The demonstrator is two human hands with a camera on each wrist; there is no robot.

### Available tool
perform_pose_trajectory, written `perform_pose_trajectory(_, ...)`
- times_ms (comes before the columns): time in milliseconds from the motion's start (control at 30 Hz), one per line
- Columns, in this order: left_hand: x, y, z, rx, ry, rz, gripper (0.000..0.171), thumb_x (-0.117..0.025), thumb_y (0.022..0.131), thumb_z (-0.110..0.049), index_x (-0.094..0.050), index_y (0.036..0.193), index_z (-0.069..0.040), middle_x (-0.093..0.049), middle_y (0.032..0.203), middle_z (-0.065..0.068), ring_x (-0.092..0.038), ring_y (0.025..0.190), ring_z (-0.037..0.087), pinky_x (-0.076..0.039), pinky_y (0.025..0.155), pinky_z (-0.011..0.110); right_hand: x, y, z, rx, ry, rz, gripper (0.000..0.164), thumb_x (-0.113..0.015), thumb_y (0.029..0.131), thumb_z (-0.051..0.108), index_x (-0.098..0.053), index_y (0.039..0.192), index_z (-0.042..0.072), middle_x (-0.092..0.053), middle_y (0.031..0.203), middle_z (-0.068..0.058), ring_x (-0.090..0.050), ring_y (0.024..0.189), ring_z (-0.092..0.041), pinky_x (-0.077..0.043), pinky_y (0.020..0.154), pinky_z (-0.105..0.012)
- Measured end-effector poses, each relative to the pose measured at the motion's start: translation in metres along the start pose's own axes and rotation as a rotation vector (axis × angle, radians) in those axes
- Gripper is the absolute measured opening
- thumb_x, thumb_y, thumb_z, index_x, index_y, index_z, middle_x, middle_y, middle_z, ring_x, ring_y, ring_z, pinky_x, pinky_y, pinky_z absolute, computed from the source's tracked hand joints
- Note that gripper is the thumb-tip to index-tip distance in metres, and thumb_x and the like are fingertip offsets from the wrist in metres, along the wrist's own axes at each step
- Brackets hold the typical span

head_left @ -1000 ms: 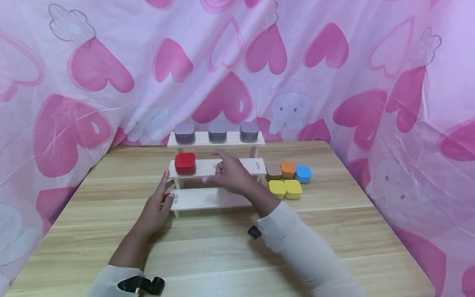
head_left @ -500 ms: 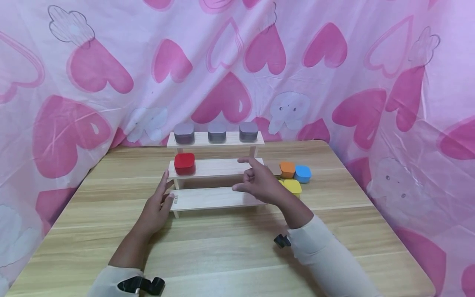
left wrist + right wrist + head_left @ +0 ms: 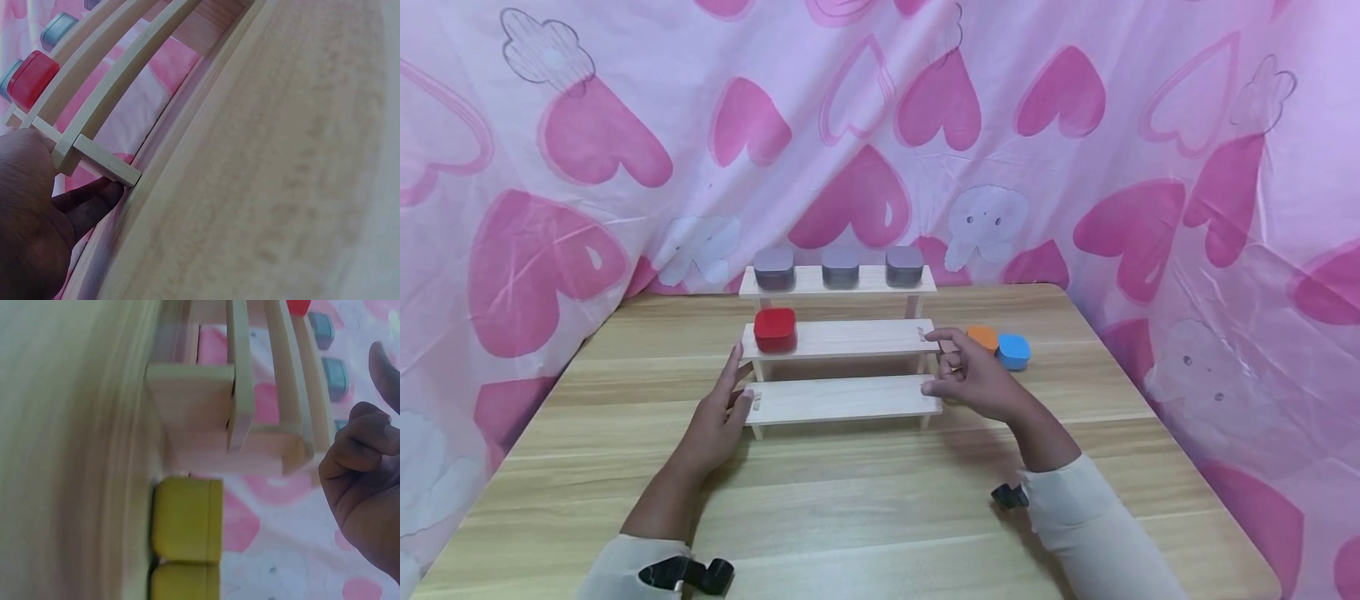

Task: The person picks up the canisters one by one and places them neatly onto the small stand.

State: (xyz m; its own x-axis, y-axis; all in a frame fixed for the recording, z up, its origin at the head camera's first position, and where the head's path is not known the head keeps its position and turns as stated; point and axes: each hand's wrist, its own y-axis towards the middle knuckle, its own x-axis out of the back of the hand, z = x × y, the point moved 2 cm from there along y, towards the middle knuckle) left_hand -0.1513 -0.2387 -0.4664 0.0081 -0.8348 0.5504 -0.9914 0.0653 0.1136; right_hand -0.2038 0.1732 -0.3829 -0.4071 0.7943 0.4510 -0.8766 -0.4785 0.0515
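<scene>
A three-tiered wooden rack [image 3: 842,400] stands on the table. On its middle tier, at the left end, sits a red square-lidded box [image 3: 775,331]. Three grey boxes [image 3: 840,268] line the top tier. My left hand [image 3: 718,421] touches the rack's left end, index finger straight along the side and thumb at the lowest tier. In the left wrist view, fingers [image 3: 97,206] meet the foot of the rack. My right hand [image 3: 981,379] hovers by the rack's right end, thumb and index finger extended, other fingers curled in, nothing held.
Right of the rack, an orange box [image 3: 982,338] and a blue box [image 3: 1013,352] stand on the table [image 3: 850,517]. Two yellow boxes [image 3: 187,519] appear in the right wrist view; my right hand covers them in the head view. A pink heart-patterned curtain [image 3: 850,108] hangs behind.
My right hand has moved right, from over the middle of the rack to its right end, now covering the yellow boxes. The left hand and the red box have stayed put.
</scene>
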Motion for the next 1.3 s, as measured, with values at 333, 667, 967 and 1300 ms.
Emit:
perform_pose_trajectory(333,-0.001,0.000,-0.001,0.009,-0.005,0.000,0.087,-0.046,0.116,-0.015,0.010,0.171,-0.053,-0.032,0.179,0.019,-0.046,0.154,0.056,-0.040,0.122,0.070,0.024,-0.013,-0.023,-0.015,0.001,-0.102,0.075,-0.087,0.092,0.007,-0.047,0.156,0.011,-0.047,0.076,-0.006,-0.038,0.060,-0.011,-0.042,0.056,-0.024)
perform_pose_trajectory(667,-0.002,0.000,-0.003,0.006,0.008,-0.001,0.088,-0.047,0.116,-0.015,0.010,0.171,-0.052,-0.033,0.179,0.019,-0.046,0.154,0.056,-0.040,0.121,0.070,0.050,-0.022,-0.053,-0.074,-0.074,-0.138,0.076,-0.086,0.093,0.010,-0.046,0.158,0.007,-0.040,0.069,0.001,-0.036,0.059,-0.010,-0.037,0.054,-0.025)
perform_pose_trajectory(967,-0.001,-0.001,-0.005,-0.003,0.009,-0.002,0.087,-0.046,0.116,-0.015,0.010,0.172,-0.051,-0.034,0.178,0.020,-0.047,0.153,0.056,-0.041,0.121,0.070,0.069,-0.028,-0.073,-0.100,-0.144,-0.139,0.075,-0.086,0.096,0.018,-0.048,0.158,0.002,-0.039,0.069,0.002,-0.035,0.058,-0.009,-0.036,0.054,-0.026)
perform_pose_trajectory(1300,0.000,-0.002,-0.003,-0.037,0.018,-0.009,0.086,-0.045,0.116,-0.012,0.008,0.174,-0.046,-0.037,0.176,0.022,-0.054,0.147,0.057,-0.045,0.118,0.069,0.079,-0.032,-0.084,-0.153,-0.229,-0.150,0.074,-0.087,0.094,0.019,-0.052,0.157,0.000,-0.045,0.080,-0.004,-0.042,0.070,-0.014,-0.041,0.064,-0.027)
